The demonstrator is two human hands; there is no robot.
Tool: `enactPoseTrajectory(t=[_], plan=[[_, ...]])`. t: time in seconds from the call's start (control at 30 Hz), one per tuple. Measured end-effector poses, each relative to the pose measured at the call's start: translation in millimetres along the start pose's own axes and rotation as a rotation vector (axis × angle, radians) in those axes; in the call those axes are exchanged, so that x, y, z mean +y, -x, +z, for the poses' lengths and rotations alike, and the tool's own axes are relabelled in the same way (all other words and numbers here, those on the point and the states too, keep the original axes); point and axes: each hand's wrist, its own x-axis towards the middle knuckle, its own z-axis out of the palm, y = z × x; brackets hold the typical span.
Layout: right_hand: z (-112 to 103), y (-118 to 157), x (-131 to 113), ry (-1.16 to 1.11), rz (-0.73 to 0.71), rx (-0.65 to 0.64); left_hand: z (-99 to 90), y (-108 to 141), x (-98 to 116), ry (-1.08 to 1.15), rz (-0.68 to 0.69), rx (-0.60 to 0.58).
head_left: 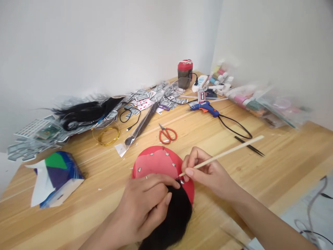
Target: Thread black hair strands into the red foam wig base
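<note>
A round red mask-like piece (153, 165) with small silver gems lies on the table, its lower part covered by a bundle of black hair (177, 211). My left hand (145, 205) rests on the hair, fingers bent round it and the index fingertip pressed at its upper end. In a pinch of thumb and fingers, my right hand (205, 170) holds a thin pale wooden stick (229, 151). The stick's lower tip touches down beside a gem (181, 181) at the piece's right side, close to my left index fingertip.
Red-handled scissors (168, 134) lie just beyond the red piece. A blue glue gun (204, 108) and black tweezers (249, 146) are to the right. Gold wire (106, 135), more black hair (88, 111) and a tissue pack (58, 177) lie left. Playing cards (143, 103) clutter the back.
</note>
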Motion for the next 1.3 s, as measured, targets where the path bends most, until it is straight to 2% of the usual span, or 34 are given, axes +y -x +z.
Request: enactPoseTrajectory(t=[0.27, 0.5, 0.73, 0.87, 0.97, 1.13, 1.3], plan=[[0.8, 7.9, -0.8, 0.146, -0.077, -0.013, 2.4, -1.1, 1.9, 0.001, -0.017, 0.018], [1.8, 12.8, 7.1, 0.308, -0.253, 0.003, 3.6, 3.9, 3.9, -0.004, -0.048, 0.017], [2.5, 13.0, 13.1, 0.205, -0.196, 0.074, 8.3, 6.8, 2.7, 0.005, -0.052, 0.054], [5.0, 10.2, 10.3, 0.137, -0.21, 0.086, 6.7, 6.2, 3.8, -0.039, -0.042, 0.042], [5.0, 8.0, 8.6, 0.039, -0.152, 0.072, 3.1, 3.7, 5.0, 0.025, -0.052, 0.038], [-0.1, 5.7, 9.3, -0.06, -0.027, 0.004, -4.6, 2.0, 5.7, 0.213, -0.168, 0.001], [0.3, 4.0, 8.6, -0.084, 0.017, 0.029, -9.0, 3.3, 3.2, 0.336, -0.332, 0.025]])
